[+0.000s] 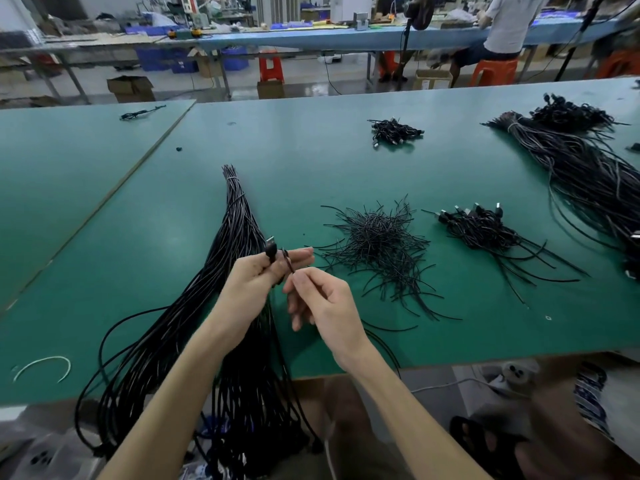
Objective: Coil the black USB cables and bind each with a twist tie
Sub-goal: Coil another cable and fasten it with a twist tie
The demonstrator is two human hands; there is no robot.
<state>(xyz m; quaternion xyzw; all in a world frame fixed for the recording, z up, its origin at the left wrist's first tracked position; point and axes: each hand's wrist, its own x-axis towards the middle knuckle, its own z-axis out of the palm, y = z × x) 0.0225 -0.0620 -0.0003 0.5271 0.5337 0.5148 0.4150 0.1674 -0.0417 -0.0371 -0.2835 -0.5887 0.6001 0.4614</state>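
My left hand point(260, 276) grips a black USB cable point(271, 251) just below its plug, which sticks up above my fingers. My right hand point(318, 299) pinches a thin black twist tie point(289, 263) between thumb and forefinger, right beside the left fingers. A long bundle of uncoiled black cables point(239, 216) runs from mid-table down past the near edge under my left arm. A heap of loose twist ties point(379, 242) lies to the right of my hands. A small pile of coiled, tied cables point(476, 225) lies further right.
The green table point(311, 161) also carries another small pile of coiled cables point(394, 130) at the back, a large cable bundle point(585, 168) at the far right, and a white tie loop point(43, 367) near the left front edge. A person sits at a far bench.
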